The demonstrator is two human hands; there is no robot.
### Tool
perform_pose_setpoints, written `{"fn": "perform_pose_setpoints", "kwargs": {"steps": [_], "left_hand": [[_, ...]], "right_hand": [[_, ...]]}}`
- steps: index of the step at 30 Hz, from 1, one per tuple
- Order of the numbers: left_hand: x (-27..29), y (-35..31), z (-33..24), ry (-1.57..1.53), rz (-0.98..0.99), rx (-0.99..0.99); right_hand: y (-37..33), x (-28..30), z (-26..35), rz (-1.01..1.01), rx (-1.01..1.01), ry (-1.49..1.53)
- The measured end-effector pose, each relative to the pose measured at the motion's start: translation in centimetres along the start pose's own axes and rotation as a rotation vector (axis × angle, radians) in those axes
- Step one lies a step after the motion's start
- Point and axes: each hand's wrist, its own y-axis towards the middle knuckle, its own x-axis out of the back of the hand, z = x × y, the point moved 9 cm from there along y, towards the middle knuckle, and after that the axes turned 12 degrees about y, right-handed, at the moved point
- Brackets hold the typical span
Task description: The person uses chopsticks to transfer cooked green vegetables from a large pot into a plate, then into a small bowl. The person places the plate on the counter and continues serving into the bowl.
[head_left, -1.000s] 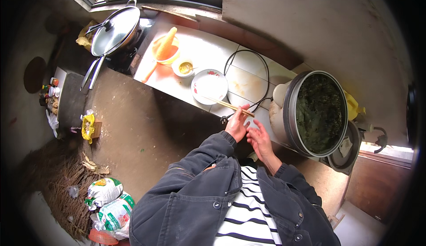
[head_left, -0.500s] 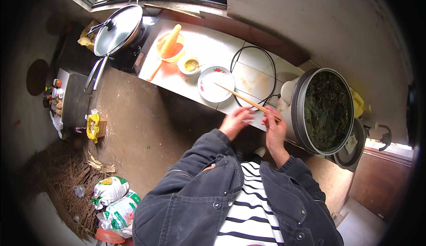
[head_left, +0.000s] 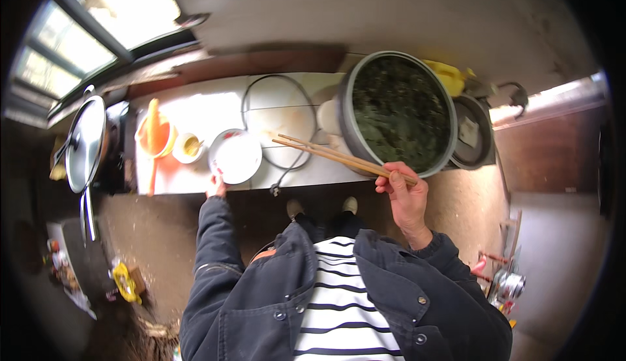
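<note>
Holding a pair of chopsticks (head_left: 339, 156), the right hand (head_left: 405, 195) has its grip closed on their thick ends beside the near rim of the big pot (head_left: 398, 115) of dark greens. The sticks lie nearly level, their tips reaching left over a round glass lid (head_left: 279, 121) on the white table (head_left: 195, 110). The left hand (head_left: 216, 184) rests its fingers on the near edge of a white bowl (head_left: 235, 156); whether that grip is pinched on the rim or only touching, I cannot tell. Left of the bowl sit a small cup (head_left: 188, 146) and an orange bowl (head_left: 155, 138).

The chopsticks look light, stiff and smooth, best held near the thick ends as now. The bowl seems hard, breakable and probably slick, so its rim is the sensible place to take it.
</note>
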Motion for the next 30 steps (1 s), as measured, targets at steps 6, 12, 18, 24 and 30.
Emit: {"fn": "perform_pose_setpoints", "kwargs": {"steps": [6, 12, 18, 24, 30], "left_hand": [[2.3, -5.6, -3.3, -0.183, -0.045, -0.078], [3.5, -14.6, -12.7, -0.475, -0.036, -0.068], [1.8, -22.2, -23.7, -0.608, 0.000, -0.126], [-1.1, -28.1, -29.9, -0.750, -0.021, -0.086], [-3.7, -31.4, -32.7, -0.756, -0.060, -0.101]], "right_hand": [[0.8, 8.1, 14.5, -0.171, 0.252, -0.505], [6.0, 8.2, 17.8, 0.058, 0.295, -0.790], [10.8, 8.0, 15.0, 0.290, 0.220, -0.749], [13.8, 13.1, 13.2, 0.277, 0.010, -0.607], [18.4, 15.5, 15.7, 0.291, 0.129, -0.361]]}}
